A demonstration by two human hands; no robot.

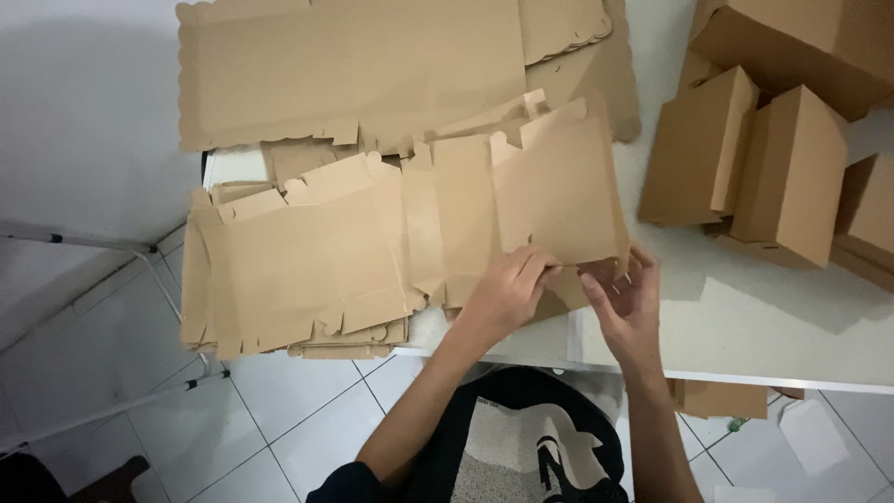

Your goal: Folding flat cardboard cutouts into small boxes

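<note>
A flat die-cut brown cardboard box blank (521, 200) lies across the white table, its right panel lifted off the surface. My left hand (507, 293) pinches the lower edge of that raised panel with thumb and fingers. My right hand (626, 300) grips the same lower edge just to the right, fingers curled under a small tab. More flat blanks (289, 275) are stacked to the left of my hands, hanging over the table's left edge.
A large scalloped-edge cardboard sheet (354, 70) covers the far part of the table (745, 326). Several folded brown boxes (787, 177) stand at the right. White tiled floor (298, 419) and a metal stand leg (112, 244) lie to the left; cardboard scraps (717, 399) are below the table edge.
</note>
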